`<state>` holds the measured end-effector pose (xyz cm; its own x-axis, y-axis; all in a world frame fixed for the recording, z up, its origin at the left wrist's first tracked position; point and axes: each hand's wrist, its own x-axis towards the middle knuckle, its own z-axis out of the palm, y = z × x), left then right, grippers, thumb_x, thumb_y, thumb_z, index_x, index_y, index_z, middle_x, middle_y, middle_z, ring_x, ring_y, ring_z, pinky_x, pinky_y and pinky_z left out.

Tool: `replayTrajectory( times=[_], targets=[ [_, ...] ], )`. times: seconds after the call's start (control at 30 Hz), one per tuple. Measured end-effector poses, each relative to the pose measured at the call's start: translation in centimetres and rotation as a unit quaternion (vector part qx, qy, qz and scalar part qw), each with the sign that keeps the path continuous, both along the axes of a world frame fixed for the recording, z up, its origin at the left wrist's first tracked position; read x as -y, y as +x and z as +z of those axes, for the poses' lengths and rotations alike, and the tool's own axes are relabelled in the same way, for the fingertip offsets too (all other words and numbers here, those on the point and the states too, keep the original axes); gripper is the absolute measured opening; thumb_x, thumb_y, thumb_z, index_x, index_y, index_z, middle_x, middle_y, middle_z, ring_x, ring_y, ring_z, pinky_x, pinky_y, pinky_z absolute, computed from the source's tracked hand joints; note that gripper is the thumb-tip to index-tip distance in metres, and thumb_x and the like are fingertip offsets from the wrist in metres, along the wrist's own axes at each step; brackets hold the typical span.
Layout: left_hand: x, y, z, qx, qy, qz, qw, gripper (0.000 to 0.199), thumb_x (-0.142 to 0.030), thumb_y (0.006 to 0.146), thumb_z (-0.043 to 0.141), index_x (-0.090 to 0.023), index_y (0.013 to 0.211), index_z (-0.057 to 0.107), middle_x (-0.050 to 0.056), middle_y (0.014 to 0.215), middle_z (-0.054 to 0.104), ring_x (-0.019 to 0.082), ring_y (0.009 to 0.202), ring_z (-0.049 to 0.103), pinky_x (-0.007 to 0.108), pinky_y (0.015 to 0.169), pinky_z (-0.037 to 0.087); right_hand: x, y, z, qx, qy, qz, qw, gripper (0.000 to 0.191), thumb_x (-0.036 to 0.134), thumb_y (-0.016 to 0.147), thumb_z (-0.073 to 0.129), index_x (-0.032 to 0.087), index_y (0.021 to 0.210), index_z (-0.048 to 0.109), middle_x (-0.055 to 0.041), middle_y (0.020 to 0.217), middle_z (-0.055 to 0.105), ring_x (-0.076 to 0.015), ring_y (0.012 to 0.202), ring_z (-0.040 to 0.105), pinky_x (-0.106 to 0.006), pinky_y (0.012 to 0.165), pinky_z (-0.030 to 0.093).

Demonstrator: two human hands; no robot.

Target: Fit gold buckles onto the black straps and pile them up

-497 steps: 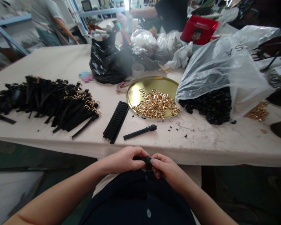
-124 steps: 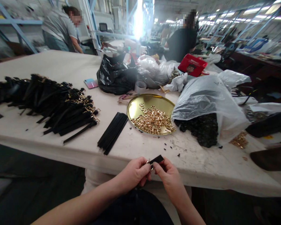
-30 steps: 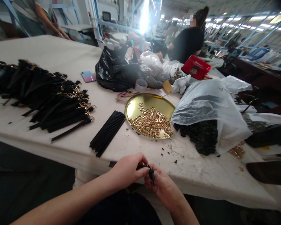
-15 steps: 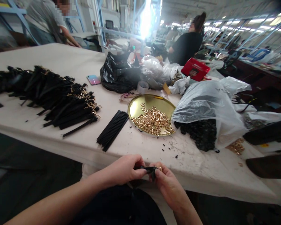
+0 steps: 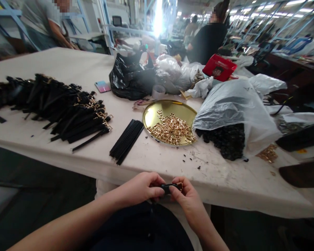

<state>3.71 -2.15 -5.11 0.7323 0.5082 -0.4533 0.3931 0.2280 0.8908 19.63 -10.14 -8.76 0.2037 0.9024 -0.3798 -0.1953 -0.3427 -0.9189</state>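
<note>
Below the table's front edge, my left hand [image 5: 149,188] pinches one end of a black strap [image 5: 166,188]. My right hand [image 5: 183,191] grips the other end, where a gold buckle [image 5: 181,186] shows between the fingers. A round gold tray [image 5: 152,111] beyond my hands bears a heap of small gold buckles [image 5: 172,129]. Left of the tray lies a neat bundle of black strips [image 5: 127,141]. At the far left, many black straps with gold buckles [image 5: 68,115] are piled up.
A clear plastic bag [image 5: 225,104] spills black pieces [image 5: 230,139] at the right. Behind the tray are a black bag [image 5: 128,78], a tape roll [image 5: 158,91] and a red packet [image 5: 219,68]. A phone [image 5: 103,86] lies left. Two people [image 5: 208,38] are in the background.
The black strap between my hands now lies more level, and its hanging part no longer shows. My right-hand fingers have shifted around the buckle end. The person at the back left has moved an arm leftward.
</note>
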Motion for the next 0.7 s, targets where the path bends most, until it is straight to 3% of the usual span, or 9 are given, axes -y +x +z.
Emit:
replayTrajectory(
  times=[0.13, 0.27, 0.43, 0.7],
  targets=[
    [-0.2, 0.1, -0.5, -0.014, -0.004, 0.014, 1.000, 0.020, -0.026, 0.071, 0.053, -0.013, 0.086, 0.056, 0.003, 0.080, 0.065, 0.015, 0.065, 0.061, 0.026, 0.060, 0.047, -0.1, -0.5, -1.1, 0.082, 0.028, -0.034, 0.996, 0.030, 0.044, 0.067, 0.065, 0.021, 0.079, 0.050, 0.0052, 0.057, 0.050, -0.0130, 0.051, 0.049, -0.025, 0.049, 0.038],
    [-0.2, 0.5, -1.2, -0.049, 0.025, 0.028, 0.998, 0.019, -0.027, 0.070, 0.054, -0.013, 0.083, 0.056, 0.002, 0.072, 0.065, 0.016, 0.063, 0.061, 0.025, 0.057, 0.046, -0.2, -0.2, -1.6, 0.181, 0.035, -0.007, 0.983, 0.023, 0.038, 0.070, 0.064, 0.020, 0.079, 0.052, 0.0028, 0.060, 0.053, -0.0150, 0.055, 0.050, -0.027, 0.053, 0.039],
    [-0.5, 0.8, -1.4, -0.067, 0.058, 0.001, 0.996, 0.019, -0.025, 0.070, 0.053, -0.014, 0.084, 0.060, 0.002, 0.074, 0.067, 0.016, 0.067, 0.061, 0.024, 0.060, 0.045, -0.3, 0.5, -1.6, 0.148, 0.031, 0.060, 0.987, 0.016, 0.034, 0.072, 0.060, 0.020, 0.077, 0.054, 0.0025, 0.063, 0.055, -0.0145, 0.057, 0.051, -0.025, 0.054, 0.038],
    [-0.3, 0.9, -2.0, -0.110, 0.042, -0.034, 0.992, 0.024, -0.024, 0.070, 0.052, -0.014, 0.089, 0.061, 0.002, 0.072, 0.067, 0.016, 0.068, 0.062, 0.023, 0.061, 0.045, -0.2, 1.1, -1.8, 0.153, 0.022, 0.168, 0.974, 0.005, 0.024, 0.073, 0.057, 0.019, 0.073, 0.055, 0.0032, 0.064, 0.054, -0.0130, 0.058, 0.049, -0.024, 0.054, 0.038]
  ],
)
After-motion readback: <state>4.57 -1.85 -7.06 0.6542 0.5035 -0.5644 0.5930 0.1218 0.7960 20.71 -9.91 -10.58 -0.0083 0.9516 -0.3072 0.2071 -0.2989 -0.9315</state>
